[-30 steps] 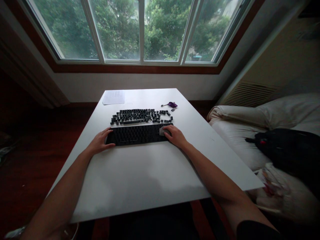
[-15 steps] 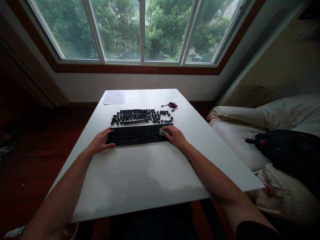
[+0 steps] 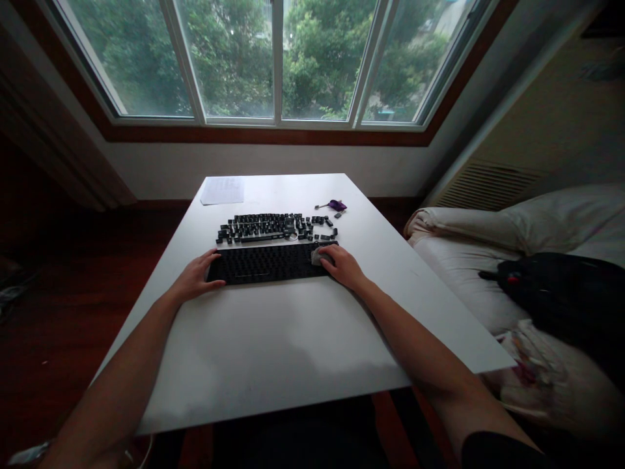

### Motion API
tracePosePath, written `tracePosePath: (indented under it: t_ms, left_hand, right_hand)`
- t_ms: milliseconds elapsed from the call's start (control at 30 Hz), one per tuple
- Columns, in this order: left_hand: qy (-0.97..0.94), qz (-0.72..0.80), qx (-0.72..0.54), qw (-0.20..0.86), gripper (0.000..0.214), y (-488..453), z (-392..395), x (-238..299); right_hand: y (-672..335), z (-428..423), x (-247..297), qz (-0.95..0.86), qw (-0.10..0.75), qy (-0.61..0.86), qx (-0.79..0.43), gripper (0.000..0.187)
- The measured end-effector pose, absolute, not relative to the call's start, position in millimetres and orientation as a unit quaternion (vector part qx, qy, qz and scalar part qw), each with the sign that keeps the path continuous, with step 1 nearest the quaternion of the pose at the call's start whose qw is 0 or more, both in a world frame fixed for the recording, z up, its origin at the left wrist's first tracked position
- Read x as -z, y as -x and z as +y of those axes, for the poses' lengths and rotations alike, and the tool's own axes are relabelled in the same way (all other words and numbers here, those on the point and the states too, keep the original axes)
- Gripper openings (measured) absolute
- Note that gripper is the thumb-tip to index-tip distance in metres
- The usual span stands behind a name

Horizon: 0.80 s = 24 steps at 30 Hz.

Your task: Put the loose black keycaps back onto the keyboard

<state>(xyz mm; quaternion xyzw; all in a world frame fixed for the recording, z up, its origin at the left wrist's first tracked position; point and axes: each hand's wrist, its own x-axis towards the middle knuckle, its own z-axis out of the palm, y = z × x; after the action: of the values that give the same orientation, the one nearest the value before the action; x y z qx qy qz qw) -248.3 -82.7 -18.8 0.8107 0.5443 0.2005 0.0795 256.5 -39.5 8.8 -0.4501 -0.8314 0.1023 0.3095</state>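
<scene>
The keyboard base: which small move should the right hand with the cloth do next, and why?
Probably slide the right hand leftward, wiping the cloth along the keyboard base. The cloth sits at its right end, and the left hand steadies the left end.

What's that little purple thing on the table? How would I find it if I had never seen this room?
Start at the white table under the big window. Past the black keyboard lies a row of loose black keys, and just beyond the right end of that row, toward the window, sits the purple thing. It is the only coloured item there; everything near it is black or white.
</scene>
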Motion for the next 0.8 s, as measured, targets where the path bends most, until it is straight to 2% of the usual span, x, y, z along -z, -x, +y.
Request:
tracePosePath:
  t_ms: [800]
  left_hand:
    - [-0.809,0.545,-0.203,0.082,0.09,245.6,-84.9,15.6]
  right_hand:
    - [-255.5,-41.7,-11.1,-0.833,0.309,0.449,-0.102,0.026]
